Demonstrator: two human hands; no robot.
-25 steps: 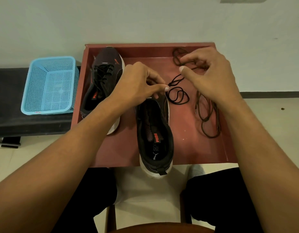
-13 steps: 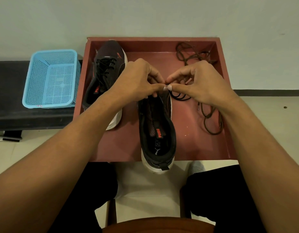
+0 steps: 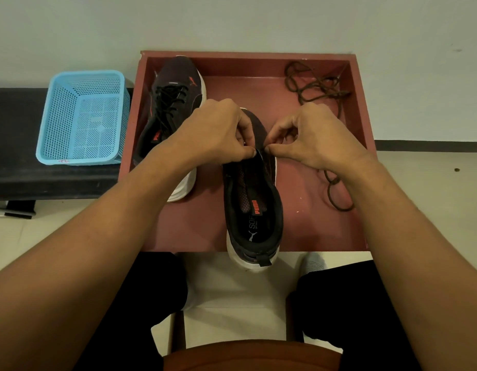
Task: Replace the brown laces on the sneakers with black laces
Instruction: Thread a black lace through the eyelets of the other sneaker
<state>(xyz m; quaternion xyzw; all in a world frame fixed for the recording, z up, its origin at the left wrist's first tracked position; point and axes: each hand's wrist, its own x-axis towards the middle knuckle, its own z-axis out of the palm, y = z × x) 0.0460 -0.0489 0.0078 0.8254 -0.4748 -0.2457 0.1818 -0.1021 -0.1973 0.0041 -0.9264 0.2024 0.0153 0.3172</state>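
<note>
1. Thumbs and forefingers of the left hand (image 3: 218, 135) and right hand (image 3: 312, 137) are clamped, tip to tip, on the unlaced sneaker's (image 3: 254, 210) tongue edge. The black lace is hidden.
2. The shoe lies mid-tray (image 3: 362, 108), with its heel overhanging at 6 o'clock.
3. The laced sneaker (image 3: 173, 103) is at 10 o'clock and the brown laces (image 3: 312, 87) at 1.
4. Risk: a hard tug could slide that overhanging shoe off, and a blind feed could miss the eyelet.

Counts:
- sneakers: 2, far sneaker (image 3: 173, 108) and near sneaker (image 3: 254, 210), both dark with white soles
- hands: 2, left hand (image 3: 216, 132) and right hand (image 3: 312, 137)
- black lace (image 3: 169, 100): 1 in plain view, threaded in the far sneaker
- brown laces (image 3: 312, 87): one loose tangle, looks like 2, but I can't separate the strands for certain
- red tray (image 3: 248, 55): 1
- blue basket (image 3: 83, 119): 1
- black bench (image 3: 15, 145): 1
</note>
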